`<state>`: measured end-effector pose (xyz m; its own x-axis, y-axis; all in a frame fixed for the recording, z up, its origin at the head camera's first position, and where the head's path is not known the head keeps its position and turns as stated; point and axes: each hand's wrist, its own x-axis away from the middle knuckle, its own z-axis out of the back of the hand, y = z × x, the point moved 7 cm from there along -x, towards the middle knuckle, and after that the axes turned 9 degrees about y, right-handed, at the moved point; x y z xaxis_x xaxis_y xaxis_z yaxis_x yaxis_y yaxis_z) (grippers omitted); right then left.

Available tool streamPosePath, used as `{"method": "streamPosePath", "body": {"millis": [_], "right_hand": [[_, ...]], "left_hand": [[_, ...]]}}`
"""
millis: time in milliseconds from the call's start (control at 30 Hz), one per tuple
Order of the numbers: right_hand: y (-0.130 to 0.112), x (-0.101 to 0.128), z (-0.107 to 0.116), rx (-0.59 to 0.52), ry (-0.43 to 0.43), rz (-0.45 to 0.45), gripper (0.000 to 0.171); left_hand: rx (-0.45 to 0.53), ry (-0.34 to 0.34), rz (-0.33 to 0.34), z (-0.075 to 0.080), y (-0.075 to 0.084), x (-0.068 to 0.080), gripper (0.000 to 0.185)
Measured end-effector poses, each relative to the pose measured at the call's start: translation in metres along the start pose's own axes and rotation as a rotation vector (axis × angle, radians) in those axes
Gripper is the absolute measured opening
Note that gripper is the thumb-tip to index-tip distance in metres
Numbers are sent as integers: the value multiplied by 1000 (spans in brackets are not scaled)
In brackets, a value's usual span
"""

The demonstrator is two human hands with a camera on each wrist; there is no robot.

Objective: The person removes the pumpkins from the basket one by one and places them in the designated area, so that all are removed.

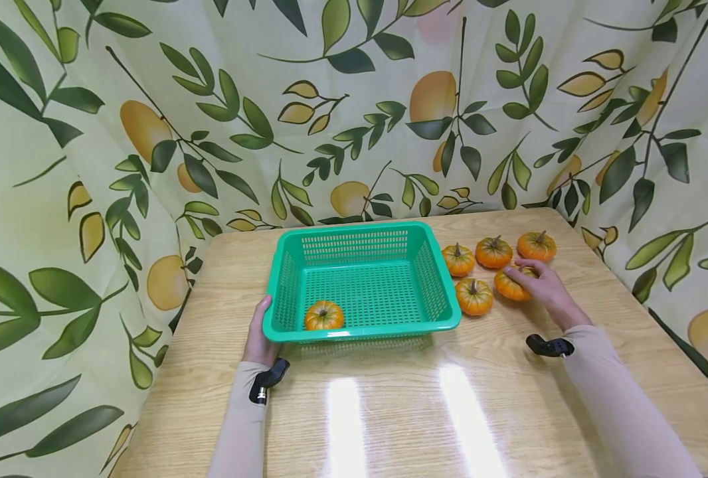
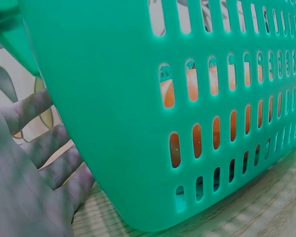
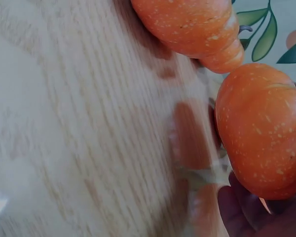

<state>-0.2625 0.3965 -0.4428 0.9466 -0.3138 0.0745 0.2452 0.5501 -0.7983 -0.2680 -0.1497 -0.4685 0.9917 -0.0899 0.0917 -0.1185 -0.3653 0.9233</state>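
Observation:
A green plastic basket (image 1: 360, 330) with slotted walls stands on the table, and one small orange pumpkin (image 1: 324, 315) sits inside near its front left. My left hand (image 1: 260, 338) touches the basket's left side by the front corner. In the left wrist view, its fingers (image 2: 56, 143) reach straight along the outer wall, the tips partly hidden. To the right of the basket, my right hand (image 1: 542, 290) holds another small pumpkin (image 1: 509, 285) between thumb and fingers. The right wrist view shows this held pumpkin (image 3: 259, 133) close up, with fingers beneath it.
Around the held one stand more small pumpkins: one by the basket's right wall (image 1: 473, 297), one behind it (image 1: 458, 260), and two farther back (image 1: 494, 252). A leaf-patterned curtain (image 1: 354, 133) hangs behind the wooden table (image 1: 402, 411).

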Motion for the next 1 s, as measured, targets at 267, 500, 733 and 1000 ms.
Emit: {"method": "streamPosePath", "body": {"millis": [267,500,733,1000], "right_hand": [[8,-1,-5,-32,14,-37,84],[18,-1,-6,-37,23,-54,86],[20,0,-9,-41,24,-53,84],[20,0,-14,-55,13,-46,87]], "left_hand": [[-1,8,-1,-1,0,-1,64],[8,3,-4,-2,0,-5,60],[3,13,1,0,-1,-6,61],[1,27,-5,2,-1,-3,61]]}}
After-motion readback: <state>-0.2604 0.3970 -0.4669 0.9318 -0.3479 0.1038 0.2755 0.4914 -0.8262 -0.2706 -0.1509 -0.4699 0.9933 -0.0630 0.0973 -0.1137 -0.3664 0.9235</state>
